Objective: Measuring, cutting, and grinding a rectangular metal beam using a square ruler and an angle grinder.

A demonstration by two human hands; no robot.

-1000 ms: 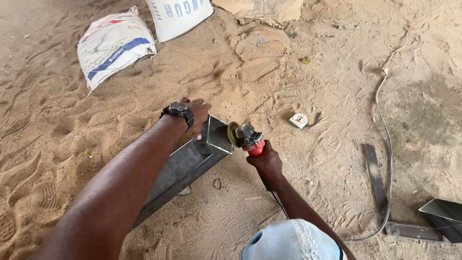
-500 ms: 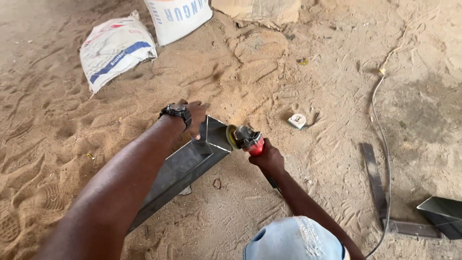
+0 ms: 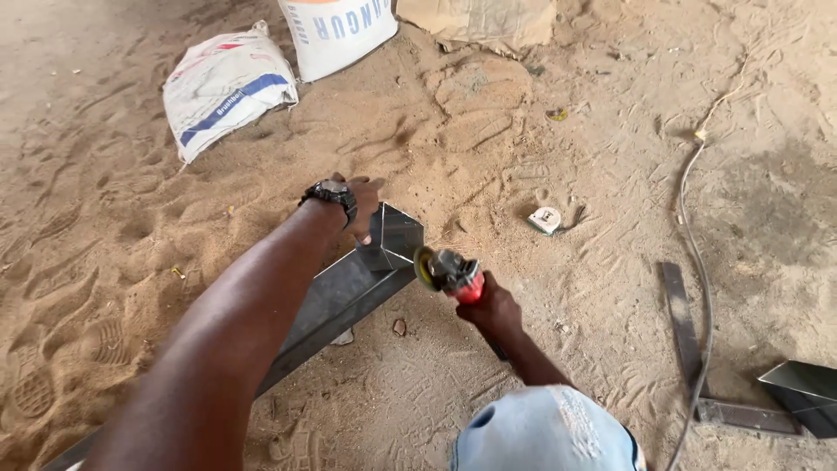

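The left hand (image 3: 359,202) is spread flat and pressing down on the far end of the steel channel (image 3: 344,296), fingers draped over the top edge, not clenched round anything. The channel lies on the sandy floor (image 3: 113,262), running from about seven o'clock up to the middle of view. The right hand (image 3: 493,307) is wrapped tight round the red body of the angle grinder (image 3: 449,272), its disc right against the channel's open end at about three o'clock of the left hand.

The worry, to my eye, is how close those left fingers (image 3: 366,234) sit to the disc: if the disc snags on the thin steel edge, the grinder could kick toward them. The channel rests on loose sand, so it could shift under pressure. The cable (image 3: 702,288) trails past a flat steel bar (image 3: 680,323) at four o'clock, where it could catch. Sacks (image 3: 227,87) sit at eleven o'clock, well apart.
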